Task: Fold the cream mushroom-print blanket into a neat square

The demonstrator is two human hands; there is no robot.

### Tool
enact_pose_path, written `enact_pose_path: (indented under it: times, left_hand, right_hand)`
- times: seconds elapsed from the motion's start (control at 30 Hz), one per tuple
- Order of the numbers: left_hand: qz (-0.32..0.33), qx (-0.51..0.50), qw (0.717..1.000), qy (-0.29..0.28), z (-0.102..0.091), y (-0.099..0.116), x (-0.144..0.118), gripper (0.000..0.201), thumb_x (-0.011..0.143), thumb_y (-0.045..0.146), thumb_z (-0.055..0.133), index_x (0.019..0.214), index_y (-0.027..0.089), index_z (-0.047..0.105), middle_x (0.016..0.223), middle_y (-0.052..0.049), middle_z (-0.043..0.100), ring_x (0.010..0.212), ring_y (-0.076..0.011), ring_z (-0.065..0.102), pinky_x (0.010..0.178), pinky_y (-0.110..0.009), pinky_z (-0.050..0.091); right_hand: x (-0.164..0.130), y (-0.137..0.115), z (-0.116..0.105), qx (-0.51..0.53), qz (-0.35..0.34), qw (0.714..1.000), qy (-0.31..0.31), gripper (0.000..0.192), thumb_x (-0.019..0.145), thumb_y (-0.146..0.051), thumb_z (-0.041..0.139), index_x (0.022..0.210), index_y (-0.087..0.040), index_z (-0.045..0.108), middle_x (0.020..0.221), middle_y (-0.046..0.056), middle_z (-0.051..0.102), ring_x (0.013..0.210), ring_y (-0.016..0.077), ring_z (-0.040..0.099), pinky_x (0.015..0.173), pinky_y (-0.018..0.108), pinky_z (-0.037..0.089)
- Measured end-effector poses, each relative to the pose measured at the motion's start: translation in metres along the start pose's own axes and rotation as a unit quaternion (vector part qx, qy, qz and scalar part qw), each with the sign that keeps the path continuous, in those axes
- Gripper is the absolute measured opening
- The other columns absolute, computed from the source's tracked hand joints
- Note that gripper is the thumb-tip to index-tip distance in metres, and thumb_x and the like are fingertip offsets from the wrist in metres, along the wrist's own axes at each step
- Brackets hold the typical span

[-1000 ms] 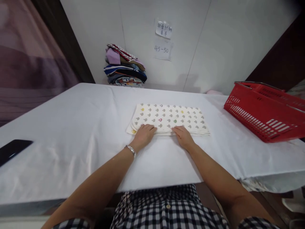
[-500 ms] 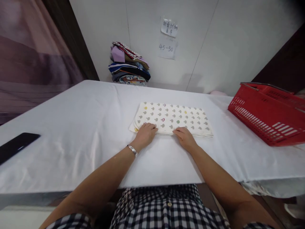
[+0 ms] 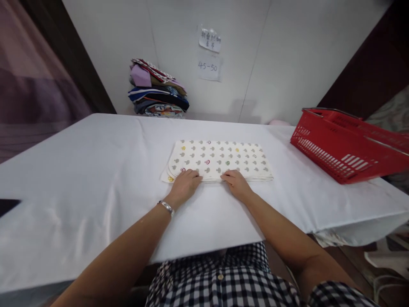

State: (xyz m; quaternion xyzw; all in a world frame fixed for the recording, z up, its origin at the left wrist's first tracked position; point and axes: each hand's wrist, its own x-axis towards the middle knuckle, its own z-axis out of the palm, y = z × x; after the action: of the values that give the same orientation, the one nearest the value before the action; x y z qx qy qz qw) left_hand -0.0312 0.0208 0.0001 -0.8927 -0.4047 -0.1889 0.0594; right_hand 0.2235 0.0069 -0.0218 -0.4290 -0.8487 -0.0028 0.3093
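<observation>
A folded cream cloth (image 3: 220, 157) printed with small grey mushrooms lies flat in the middle of the white-covered table (image 3: 96, 170). My left hand (image 3: 184, 184), with a silver bracelet at the wrist, rests on the cloth's near edge towards its left end. My right hand (image 3: 235, 184) rests on the same near edge, a little right of the middle. On both hands the fingers are curled at the edge; whether they pinch a layer is hidden.
A red plastic basket (image 3: 345, 145) stands tilted at the table's right side. A pile of folded coloured clothes (image 3: 156, 91) sits at the back against the white wall, below two paper notes (image 3: 209, 53). A dark flat object (image 3: 8, 205) lies at the left edge.
Both hands stay on the cloth's near edge. The view has shifted to the right, so the dark object at the left is now mostly out of frame.
</observation>
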Motion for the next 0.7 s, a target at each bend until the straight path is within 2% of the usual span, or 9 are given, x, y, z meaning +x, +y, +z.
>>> enact_pose_path:
  times: [0.13,0.4,0.7]
  left_hand:
    - [0.014,-0.014,1.000,0.018,0.003,-0.005,0.000,0.024,0.091,0.023,0.043,0.091,0.021,0.068,0.091,-0.006,0.064,0.087,-0.0210,0.054,0.074,-0.035,0.043]
    - [0.015,-0.051,0.998,0.031,0.006,-0.010,0.001,0.023,0.091,0.024,0.044,0.093,0.023,0.067,0.091,-0.006,0.064,0.087,-0.0209,0.055,0.075,-0.036,0.043]
    - [0.013,-0.040,0.999,0.026,0.005,-0.010,0.002,0.025,0.092,0.025,0.042,0.096,0.021,0.066,0.090,-0.006,0.064,0.085,-0.0208,0.055,0.074,-0.036,0.043]
  right_hand:
    - [-0.010,0.007,-0.012,-0.017,0.006,1.000,-0.003,0.030,0.089,-0.013,0.044,0.111,-0.023,0.063,0.107,0.009,0.064,0.098,0.0208,0.056,0.085,0.039,0.048]
    - [-0.053,0.047,-0.052,-0.094,0.069,0.993,0.032,0.028,0.092,-0.025,0.045,0.111,-0.023,0.065,0.106,0.009,0.065,0.097,0.0238,0.059,0.086,0.045,0.050]
    - [-0.056,0.053,-0.060,-0.093,0.068,0.993,0.038,0.027,0.093,-0.026,0.042,0.105,-0.020,0.066,0.101,0.010,0.066,0.094,0.0225,0.058,0.082,0.042,0.050]
